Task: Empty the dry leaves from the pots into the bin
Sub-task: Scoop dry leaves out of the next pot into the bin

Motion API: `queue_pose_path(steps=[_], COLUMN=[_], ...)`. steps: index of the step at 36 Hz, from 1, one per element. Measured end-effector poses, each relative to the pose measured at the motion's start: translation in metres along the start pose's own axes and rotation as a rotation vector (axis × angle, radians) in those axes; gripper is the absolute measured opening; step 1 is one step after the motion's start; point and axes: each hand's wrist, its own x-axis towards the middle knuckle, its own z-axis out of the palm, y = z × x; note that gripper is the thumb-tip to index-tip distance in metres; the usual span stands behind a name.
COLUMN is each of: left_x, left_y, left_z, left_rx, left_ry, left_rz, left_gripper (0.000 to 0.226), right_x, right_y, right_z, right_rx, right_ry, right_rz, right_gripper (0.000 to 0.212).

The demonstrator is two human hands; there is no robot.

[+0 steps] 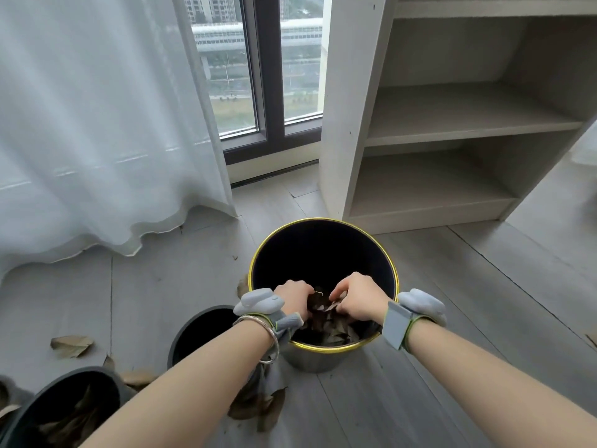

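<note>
A round bin (323,223) with a gold rim and dark inside stands on the floor in front of me. Both my hands are over its near half. My left hand (292,297) and my right hand (357,297) grip a clump of dry brown leaves (319,305) between them, fingers curled down into it. More leaves (336,334) lie inside the bin below. A dark grey pot (197,331) stands left of the bin, its inside dark. Another grey pot (74,402) at the bottom left holds dry leaves.
Loose dry leaves lie on the grey floor, one (71,345) at the left and several (261,409) under my left forearm. A sheer white curtain (97,140) hangs at the left. A pale open shelf unit (452,130) stands behind the bin, beside a window.
</note>
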Motion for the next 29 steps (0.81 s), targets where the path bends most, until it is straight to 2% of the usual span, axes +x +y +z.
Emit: queue_pose_path(steps=[4,8,12,16,19,22,25,29], left_x=[0.001,-0.005,-0.025,-0.051,-0.066,-0.069,-0.067,-0.062], left_y=[-0.008,-0.015,-0.027,-0.056,-0.087,-0.131,-0.157,-0.166], left_z=[-0.002,-0.01,-0.025,-0.031,-0.025,-0.008,0.011,0.034], left_rx=[-0.029,-0.059,-0.169,-0.318,-0.35,-0.237,-0.049,0.093], left_ry=[-0.041,0.011,0.172,0.455,0.529,0.394,0.142,-0.108], left_rz=[0.035,0.094,0.181,0.247,0.173,0.018,-0.077,-0.129], left_gripper=[0.04,0.038,0.025,0.012,0.007,0.013,0.027,0.044], right_x=[0.001,0.001,0.002,-0.008,-0.026,-0.037,-0.037,-0.018], right_y=[0.0,-0.002,-0.007,-0.035,-0.068,-0.1,-0.114,-0.121], right_z=[0.002,0.005,0.009,0.011,0.02,0.051,0.089,0.14], right_rx=[0.011,0.069,0.075,0.272,0.409,0.351,0.019,-0.349], right_ry=[-0.018,-0.032,0.054,0.178,0.113,-0.052,-0.124,-0.281], right_rz=[0.025,0.055,0.018,-0.136,-0.278,-0.372,-0.413,-0.225], right_gripper=[0.03,0.03,0.028,0.009,0.01,0.013,0.02,0.035])
